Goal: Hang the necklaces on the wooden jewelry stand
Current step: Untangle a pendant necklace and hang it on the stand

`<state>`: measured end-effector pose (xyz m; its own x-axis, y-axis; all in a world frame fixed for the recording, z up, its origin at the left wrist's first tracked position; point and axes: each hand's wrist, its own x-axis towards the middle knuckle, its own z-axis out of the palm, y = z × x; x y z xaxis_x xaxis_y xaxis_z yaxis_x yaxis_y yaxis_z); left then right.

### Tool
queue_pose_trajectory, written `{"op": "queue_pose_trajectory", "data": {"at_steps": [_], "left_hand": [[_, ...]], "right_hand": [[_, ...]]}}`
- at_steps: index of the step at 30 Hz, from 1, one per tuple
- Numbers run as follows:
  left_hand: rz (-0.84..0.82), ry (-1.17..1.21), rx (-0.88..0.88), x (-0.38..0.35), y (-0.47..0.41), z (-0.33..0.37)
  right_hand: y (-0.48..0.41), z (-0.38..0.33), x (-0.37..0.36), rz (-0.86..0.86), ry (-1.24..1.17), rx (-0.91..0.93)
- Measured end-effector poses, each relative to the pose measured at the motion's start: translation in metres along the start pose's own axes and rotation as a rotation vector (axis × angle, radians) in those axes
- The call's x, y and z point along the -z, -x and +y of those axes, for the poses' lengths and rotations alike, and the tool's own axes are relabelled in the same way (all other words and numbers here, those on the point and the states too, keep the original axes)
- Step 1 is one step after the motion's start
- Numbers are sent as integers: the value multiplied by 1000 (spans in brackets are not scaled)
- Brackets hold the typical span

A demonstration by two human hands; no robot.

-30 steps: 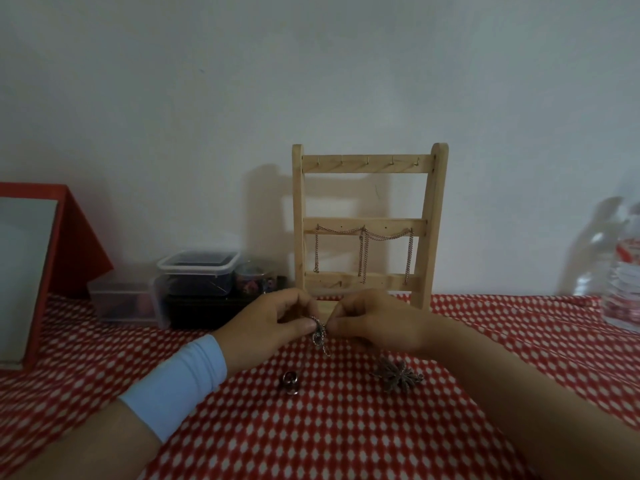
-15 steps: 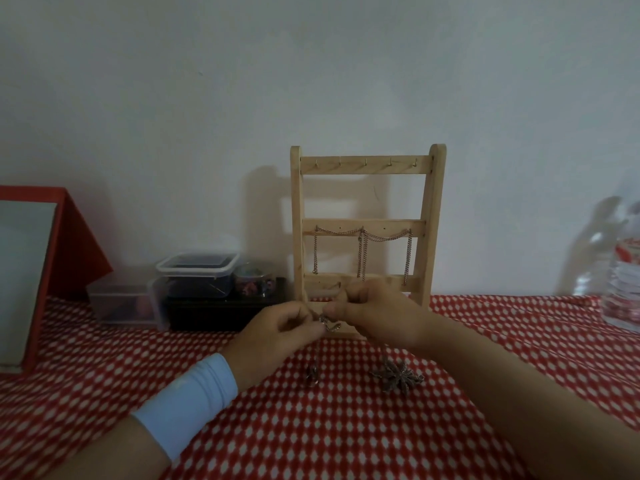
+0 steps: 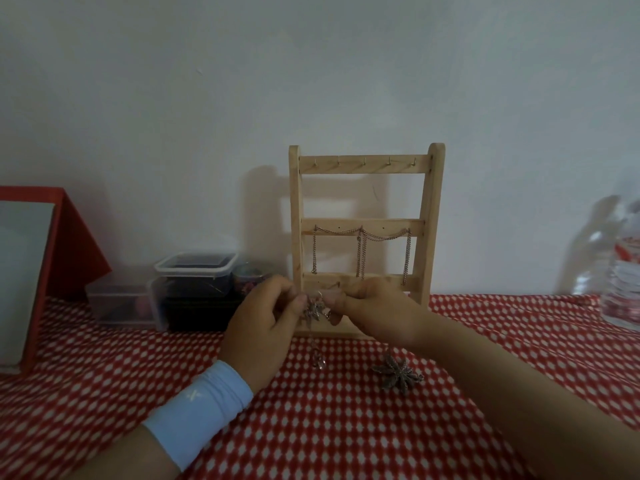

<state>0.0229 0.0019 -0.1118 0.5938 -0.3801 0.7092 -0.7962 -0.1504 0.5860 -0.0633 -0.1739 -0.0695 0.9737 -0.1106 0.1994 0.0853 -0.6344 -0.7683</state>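
Note:
A wooden jewelry stand point(image 3: 431, 216) with three crossbars stands against the wall on the red checked cloth. A thin chain point(image 3: 363, 252) hangs in loops from its middle bar. In front of the lowest bar, my left hand point(image 3: 263, 327) and my right hand point(image 3: 377, 310) pinch a silver necklace point(image 3: 316, 311) between their fingertips. Its chain drops down to a small pendant point(image 3: 318, 361) hanging just above the cloth. A star-shaped metal ornament point(image 3: 397, 373) lies on the cloth below my right forearm.
Stacked clear plastic boxes point(image 3: 194, 289) sit left of the stand by the wall. A red-framed board point(image 3: 38, 258) leans at the far left. A plastic water bottle point(image 3: 623, 268) stands at the right edge.
Both hands have risen from the cloth toward the stand's lowest bar, lifting the necklace so its pendant left the cloth and now dangles.

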Motion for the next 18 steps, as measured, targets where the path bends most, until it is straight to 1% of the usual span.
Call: {"op": "queue_pose_trajectory", "data": {"at_steps": [1, 3, 6, 8, 10, 11, 12, 15, 18], "left_hand": [[26, -3, 66, 0, -1, -2], [8, 64, 181, 0, -4, -3], [-94, 172, 289, 1, -6, -1], [-165, 305, 414, 3, -7, 3], [-219, 429, 520, 4, -8, 7], [-236, 408, 517, 4, -8, 7], [-245, 332, 467, 4, -8, 7], [-199, 115, 251, 5, -7, 6], [-161, 63, 115, 7, -10, 2]], "right_hand": [[0, 0, -1, 0, 11, 18], [-3, 2, -5, 7, 101, 69], [-4, 5, -9, 79, 208, 100], [-4, 8, -8, 139, 220, 107], [-4, 9, -8, 154, 225, 125], [-4, 9, -8, 152, 241, 137], [-4, 8, -9, 151, 258, 153], [-3, 7, -9, 142, 258, 164], [-2, 8, -7, 91, 161, 151]]}}
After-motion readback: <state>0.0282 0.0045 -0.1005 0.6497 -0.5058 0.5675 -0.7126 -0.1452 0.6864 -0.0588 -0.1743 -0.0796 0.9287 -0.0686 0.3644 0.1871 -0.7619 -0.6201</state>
